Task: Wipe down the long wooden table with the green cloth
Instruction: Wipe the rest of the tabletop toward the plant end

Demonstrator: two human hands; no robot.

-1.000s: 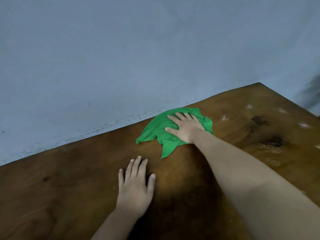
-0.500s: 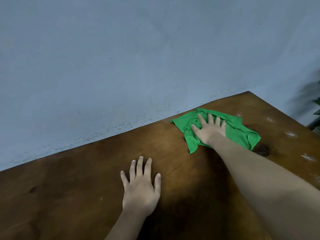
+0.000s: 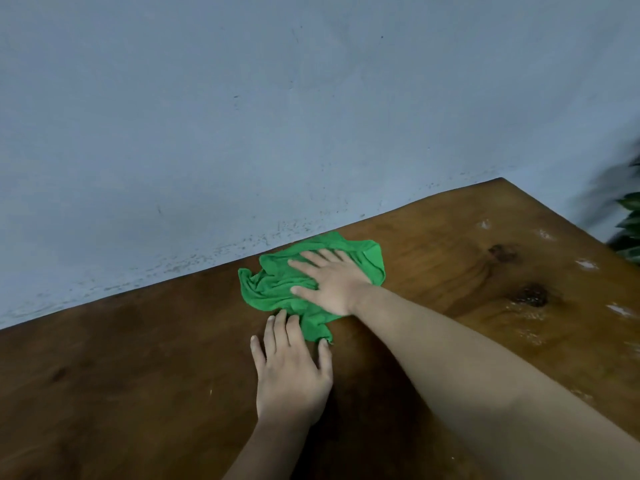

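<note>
The green cloth (image 3: 273,285) lies crumpled on the long wooden table (image 3: 138,358), close to the table's far edge by the wall. My right hand (image 3: 329,282) presses flat on the cloth with fingers spread, pointing left. My left hand (image 3: 292,372) rests palm down on the bare wood just in front of the cloth, its fingertips touching the cloth's near edge. It holds nothing.
A pale blue wall (image 3: 242,116) runs along the table's far edge. White smudges (image 3: 585,264) and dark knots (image 3: 530,295) mark the wood on the right. Dark green plant leaves (image 3: 630,223) show beyond the table's right corner.
My right hand has slid the cloth back to the left along the far edge, and the cloth has bunched up. It now touches my left hand's fingertips. My left hand has stayed put.
</note>
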